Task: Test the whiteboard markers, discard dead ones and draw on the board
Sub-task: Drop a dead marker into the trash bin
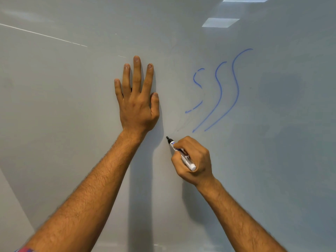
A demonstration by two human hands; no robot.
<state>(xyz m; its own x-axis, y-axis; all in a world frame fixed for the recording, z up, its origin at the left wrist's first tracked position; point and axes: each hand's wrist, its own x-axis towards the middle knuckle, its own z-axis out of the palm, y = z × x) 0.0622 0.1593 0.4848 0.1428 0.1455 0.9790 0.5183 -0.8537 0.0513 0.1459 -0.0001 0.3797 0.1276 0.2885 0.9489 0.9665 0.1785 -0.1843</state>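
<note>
Marker [181,153] in right hand [194,160], left hand [136,100] flat on whiteboard [72,106]

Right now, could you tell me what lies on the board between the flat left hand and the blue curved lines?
In the head view, only bare whiteboard separates the left hand from the blue curved lines; some faint grey smudges show there.

Marker [181,154] in right hand [193,160], at whiteboard [72,106]

Pale grey glossy whiteboard [72,106] filling the view, three curved blue marker strokes [221,91] right of centre, leftmost one broken and faint, left hand [137,104] pressed flat on the surface, fingers spread, bright ceiling-light reflections [220,22] at upper right
</note>
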